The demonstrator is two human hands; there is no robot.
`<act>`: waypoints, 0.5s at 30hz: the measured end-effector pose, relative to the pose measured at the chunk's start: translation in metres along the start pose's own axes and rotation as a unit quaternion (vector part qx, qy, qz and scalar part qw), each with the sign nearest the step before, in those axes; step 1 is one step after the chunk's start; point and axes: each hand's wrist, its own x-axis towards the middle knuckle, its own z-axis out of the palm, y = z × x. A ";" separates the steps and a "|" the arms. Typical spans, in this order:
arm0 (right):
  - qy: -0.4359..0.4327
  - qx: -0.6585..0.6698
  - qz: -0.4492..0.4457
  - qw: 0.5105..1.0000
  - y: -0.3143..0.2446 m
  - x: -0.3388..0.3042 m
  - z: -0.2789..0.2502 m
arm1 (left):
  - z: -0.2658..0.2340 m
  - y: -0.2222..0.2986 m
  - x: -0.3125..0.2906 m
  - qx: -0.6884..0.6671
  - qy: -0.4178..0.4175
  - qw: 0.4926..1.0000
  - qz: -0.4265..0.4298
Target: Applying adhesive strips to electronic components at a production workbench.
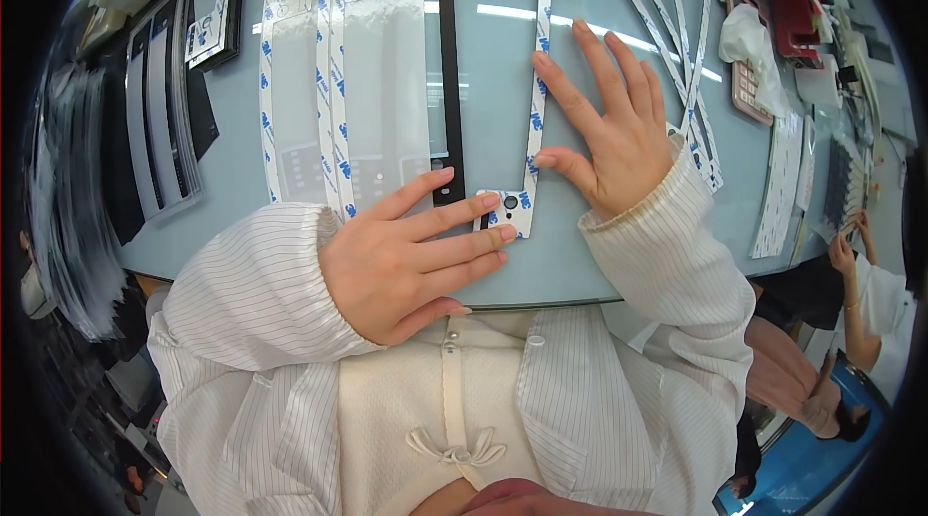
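Observation:
A narrow white L-shaped adhesive strip (537,115) with blue print lies on the table, its wider foot with a dark round hole toward me. Stretched across from the left, my left hand (401,260) rests its middle fingertips on that foot, and its index finger reaches the end of a black strip (449,62). My right hand (619,129) is spread flat to the right of the adhesive strip, its index fingertip and thumb tip at the strip's long edge. Beside my left hand lies a clear sheet (382,91) bearing white adhesive strips.
Several loose adhesive strips (681,52) fan out at the right. Beyond them are a pink calculator (749,96), white crumpled plastic (752,41) and long white strips (779,187). Stacked clear strips (82,197) hang over the left table edge. Other people sit at the far right.

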 end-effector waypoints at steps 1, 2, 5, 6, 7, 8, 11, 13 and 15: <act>-0.020 -0.024 0.017 0.999 0.002 0.001 0.002 | 0.000 0.000 0.000 0.001 0.002 1.000 0.001; -0.020 -0.025 0.016 0.999 0.005 0.004 0.003 | 0.000 0.000 -0.001 -0.010 -0.006 1.000 0.003; 0.009 -0.047 0.031 0.998 0.014 0.016 0.009 | -0.001 -0.004 -0.002 -0.020 -0.016 1.000 0.013; 0.017 -0.062 0.030 0.998 0.017 0.020 0.013 | -0.001 -0.004 -0.002 -0.020 -0.020 0.999 0.021; 0.025 -0.077 0.029 0.996 0.020 0.025 0.016 | -0.001 -0.004 -0.002 -0.018 -0.019 0.999 0.022; 0.023 -0.069 0.039 0.997 0.023 0.032 0.017 | -0.002 -0.003 -0.003 -0.022 -0.021 0.999 0.020; 0.033 -0.086 0.068 0.993 0.033 0.049 0.030 | -0.002 -0.003 -0.001 -0.022 -0.021 0.999 0.022; 0.033 -0.103 0.091 0.990 0.036 0.060 0.032 | -0.001 -0.003 -0.001 -0.017 -0.015 0.999 0.025; 0.033 -0.095 0.109 0.989 0.038 0.068 0.038 | 0.000 -0.002 -0.002 -0.006 -0.014 1.000 0.024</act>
